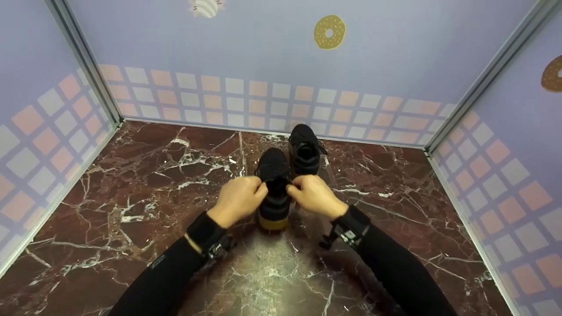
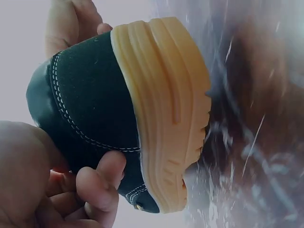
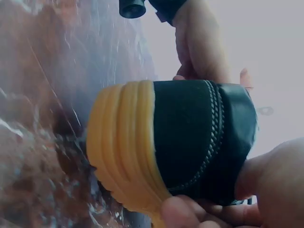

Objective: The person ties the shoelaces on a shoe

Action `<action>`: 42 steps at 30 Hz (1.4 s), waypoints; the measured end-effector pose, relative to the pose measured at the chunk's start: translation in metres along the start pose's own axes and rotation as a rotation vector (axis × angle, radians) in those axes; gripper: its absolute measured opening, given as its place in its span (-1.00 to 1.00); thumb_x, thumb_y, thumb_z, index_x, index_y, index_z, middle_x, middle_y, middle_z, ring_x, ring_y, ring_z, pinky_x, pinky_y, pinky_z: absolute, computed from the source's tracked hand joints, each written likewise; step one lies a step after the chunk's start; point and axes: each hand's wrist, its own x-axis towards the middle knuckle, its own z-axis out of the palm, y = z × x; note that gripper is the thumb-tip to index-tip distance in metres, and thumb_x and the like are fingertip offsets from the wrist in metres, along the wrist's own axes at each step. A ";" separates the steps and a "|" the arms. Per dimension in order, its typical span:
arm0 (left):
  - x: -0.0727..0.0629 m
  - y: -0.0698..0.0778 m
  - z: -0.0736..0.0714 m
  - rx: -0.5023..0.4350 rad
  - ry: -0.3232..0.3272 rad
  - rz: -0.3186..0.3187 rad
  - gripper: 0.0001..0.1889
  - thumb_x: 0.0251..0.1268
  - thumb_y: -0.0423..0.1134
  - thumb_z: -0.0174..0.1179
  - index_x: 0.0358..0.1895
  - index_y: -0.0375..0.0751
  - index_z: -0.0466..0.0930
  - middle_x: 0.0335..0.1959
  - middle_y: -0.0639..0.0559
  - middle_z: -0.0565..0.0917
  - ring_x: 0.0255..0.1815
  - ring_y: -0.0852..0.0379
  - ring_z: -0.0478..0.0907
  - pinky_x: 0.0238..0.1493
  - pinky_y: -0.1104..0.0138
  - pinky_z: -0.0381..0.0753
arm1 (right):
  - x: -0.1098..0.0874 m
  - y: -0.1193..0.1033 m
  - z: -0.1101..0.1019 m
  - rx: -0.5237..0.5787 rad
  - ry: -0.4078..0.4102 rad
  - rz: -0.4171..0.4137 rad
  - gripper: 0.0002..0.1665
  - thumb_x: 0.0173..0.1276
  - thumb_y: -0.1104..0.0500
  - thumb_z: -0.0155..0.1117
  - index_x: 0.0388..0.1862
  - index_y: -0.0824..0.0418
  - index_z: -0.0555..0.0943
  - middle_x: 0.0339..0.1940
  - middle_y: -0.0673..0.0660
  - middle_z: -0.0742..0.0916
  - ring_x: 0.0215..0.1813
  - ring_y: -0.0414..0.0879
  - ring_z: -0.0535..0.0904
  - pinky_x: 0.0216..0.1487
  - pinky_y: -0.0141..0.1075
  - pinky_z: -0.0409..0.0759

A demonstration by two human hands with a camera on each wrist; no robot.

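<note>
A black shoe (image 1: 274, 208) with white double stitching and a thick tan sole (image 2: 161, 104) stands on the floor, toe pointing away from me. My left hand (image 1: 239, 197) grips its left side near the opening, fingers curled against the upper. On the opposite side my right hand (image 1: 316, 195) holds the shoe in the same way, its fingertips low beside the sole in the right wrist view. Whether laces lie between the fingers I cannot tell. A second black shoe (image 1: 304, 149) stands just ahead and to the right, its laces hanging at the side.
The floor (image 1: 145, 193) is glossy dark red marble with white veins. A lilac back wall (image 1: 263, 52) with pink and white squares closes off the far side, close behind the second shoe. Side panels (image 1: 48, 123) stand left and right. Both wrists wear black camera bands (image 1: 351, 228).
</note>
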 end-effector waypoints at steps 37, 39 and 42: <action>0.089 -0.036 0.019 0.114 0.010 -0.171 -0.61 0.81 -0.05 0.00 -0.25 -0.16 0.66 -0.21 -0.21 0.80 -0.11 -0.33 0.79 -0.13 -0.22 0.75 | 0.088 -0.030 -0.003 -0.324 0.006 0.375 -0.61 0.77 0.09 0.12 0.00 0.34 0.78 -0.02 0.39 0.82 -0.04 0.33 0.80 -0.07 0.15 0.81; 0.091 -0.037 0.018 0.121 0.011 -0.173 -0.61 0.81 -0.06 0.00 -0.24 -0.17 0.67 -0.19 -0.22 0.80 -0.10 -0.34 0.79 -0.11 -0.23 0.75 | 0.090 -0.031 -0.001 -0.328 0.014 0.381 -0.62 0.76 0.10 0.12 -0.01 0.34 0.78 -0.01 0.38 0.82 -0.02 0.33 0.80 -0.06 0.16 0.81; 0.093 -0.040 0.019 0.132 0.009 -0.179 -0.61 0.82 -0.06 -0.02 -0.23 -0.17 0.67 -0.18 -0.22 0.80 -0.10 -0.33 0.79 -0.10 -0.23 0.75 | 0.094 -0.033 0.002 -0.331 0.019 0.393 -0.63 0.75 0.12 0.12 -0.07 0.33 0.78 -0.06 0.38 0.82 -0.06 0.32 0.81 -0.09 0.14 0.82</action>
